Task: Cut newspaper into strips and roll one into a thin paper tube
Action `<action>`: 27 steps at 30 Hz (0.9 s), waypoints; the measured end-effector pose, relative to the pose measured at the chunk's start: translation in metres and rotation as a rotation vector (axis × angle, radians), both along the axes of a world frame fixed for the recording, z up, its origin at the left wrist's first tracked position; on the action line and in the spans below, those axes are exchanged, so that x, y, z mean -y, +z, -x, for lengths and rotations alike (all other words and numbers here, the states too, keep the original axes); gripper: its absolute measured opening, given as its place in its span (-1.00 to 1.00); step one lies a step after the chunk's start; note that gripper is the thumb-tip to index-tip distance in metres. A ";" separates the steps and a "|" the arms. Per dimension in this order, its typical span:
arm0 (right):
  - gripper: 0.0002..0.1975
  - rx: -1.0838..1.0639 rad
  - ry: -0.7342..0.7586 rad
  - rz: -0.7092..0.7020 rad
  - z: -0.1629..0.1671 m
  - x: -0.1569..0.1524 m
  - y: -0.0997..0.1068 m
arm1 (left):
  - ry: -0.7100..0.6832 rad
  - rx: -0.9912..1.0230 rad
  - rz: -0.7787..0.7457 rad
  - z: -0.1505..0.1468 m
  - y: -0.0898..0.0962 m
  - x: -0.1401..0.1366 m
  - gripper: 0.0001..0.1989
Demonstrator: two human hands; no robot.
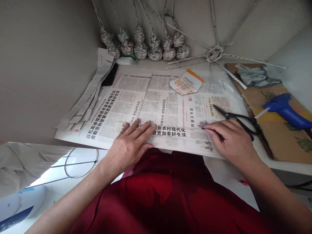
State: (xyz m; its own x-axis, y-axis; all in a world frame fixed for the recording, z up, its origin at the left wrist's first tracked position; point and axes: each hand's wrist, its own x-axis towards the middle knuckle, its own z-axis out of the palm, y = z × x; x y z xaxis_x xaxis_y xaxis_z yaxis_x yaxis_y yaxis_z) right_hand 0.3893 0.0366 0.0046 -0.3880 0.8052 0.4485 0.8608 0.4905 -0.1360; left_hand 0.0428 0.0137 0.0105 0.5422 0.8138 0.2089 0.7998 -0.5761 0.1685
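Note:
A newspaper strip [170, 132] with bold black print lies across larger newspaper sheets [136, 100] near the table's front edge. My left hand [131, 139] rests flat on the strip's left part, fingers spread and pointing away from me. At the strip's right part, my right hand [227, 138] is closed in a pinch on its far edge. A small dark tip shows at those fingertips; what it belongs to is not clear. Just beyond my right hand lie black-handled scissors [234, 117], partly covered by it.
Woven paper gourds [140, 47] line the back wall beside a spoked paper weave [214, 53]. Cut newspaper strips [91, 92] are piled at the left. An orange-and-white card [187, 83] lies mid-table. Cardboard [282, 143] at right bears a blue glue gun [290, 110].

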 end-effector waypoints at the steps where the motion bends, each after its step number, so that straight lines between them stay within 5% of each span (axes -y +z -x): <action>1: -0.83 -0.003 -0.003 -0.001 0.002 0.001 0.000 | 0.002 -0.040 0.007 -0.005 -0.002 0.002 -0.40; 5: -0.80 -0.056 0.055 0.028 0.013 0.008 0.000 | 0.031 -0.104 -0.014 -0.014 -0.011 0.006 -0.36; 9: -0.55 0.018 0.145 0.113 0.031 0.018 -0.001 | 0.045 -0.113 -0.023 -0.013 -0.015 0.007 -0.34; 19: -0.09 0.118 0.311 0.297 0.124 0.021 -0.004 | 0.024 -0.051 -0.113 -0.011 -0.029 0.007 -0.28; 27: -0.36 0.127 0.172 0.312 0.071 0.039 -0.002 | 0.041 -0.060 -0.108 -0.010 -0.026 0.008 -0.38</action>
